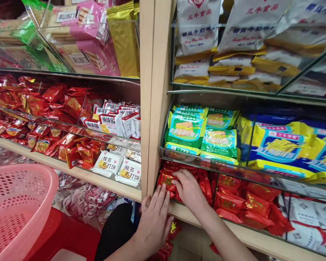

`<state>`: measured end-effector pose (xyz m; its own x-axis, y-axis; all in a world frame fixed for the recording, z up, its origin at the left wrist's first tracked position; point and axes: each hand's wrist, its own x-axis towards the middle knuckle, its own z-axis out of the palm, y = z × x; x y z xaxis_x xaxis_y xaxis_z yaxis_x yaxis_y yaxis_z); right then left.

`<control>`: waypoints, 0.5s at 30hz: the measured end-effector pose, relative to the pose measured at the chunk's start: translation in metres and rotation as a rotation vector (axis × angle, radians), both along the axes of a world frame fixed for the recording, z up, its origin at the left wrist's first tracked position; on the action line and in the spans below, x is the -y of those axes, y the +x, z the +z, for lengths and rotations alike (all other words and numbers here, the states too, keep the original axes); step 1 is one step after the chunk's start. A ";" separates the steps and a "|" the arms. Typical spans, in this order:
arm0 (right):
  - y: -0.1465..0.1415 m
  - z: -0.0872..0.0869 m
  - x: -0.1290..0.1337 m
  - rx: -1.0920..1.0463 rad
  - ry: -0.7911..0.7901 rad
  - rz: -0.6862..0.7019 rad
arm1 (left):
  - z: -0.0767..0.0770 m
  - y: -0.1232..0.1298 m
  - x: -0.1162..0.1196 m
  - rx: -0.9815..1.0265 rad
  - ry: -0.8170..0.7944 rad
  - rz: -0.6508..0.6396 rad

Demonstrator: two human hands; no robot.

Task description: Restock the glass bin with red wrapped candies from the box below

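Note:
My left hand (156,214) reaches up from below with its fingers stretched out. Its fingertips rest against a shiny red packet (166,179) at the left front corner of the lowest right compartment. Over the same compartment lies my right hand (189,188), fingers apart and slightly bent, their tips touching the top of that packet. More red packets (203,183) sit behind and beside the right hand, partly hidden by it. Neither hand lifts anything.
Above are green soda biscuit packs (186,130) and blue-yellow packs (281,148). A wooden upright (149,108) divides the shelves. White biscuit packs (108,163) fill the left shelf's corner. A pink basket (40,181) stands on a red stool (67,232). Below lie bagged goods (97,201).

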<state>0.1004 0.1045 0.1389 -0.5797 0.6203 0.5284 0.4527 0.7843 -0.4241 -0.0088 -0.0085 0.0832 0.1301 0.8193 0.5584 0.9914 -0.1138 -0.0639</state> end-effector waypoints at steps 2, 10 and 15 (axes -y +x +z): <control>0.003 0.001 0.000 0.004 0.008 0.004 | 0.000 0.003 -0.001 -0.026 -0.008 0.025; 0.038 0.004 0.019 -0.090 0.044 -0.007 | 0.003 0.006 0.004 0.000 -0.025 0.072; 0.060 -0.004 0.046 -0.073 0.041 0.049 | 0.008 0.013 0.001 0.023 -0.058 0.093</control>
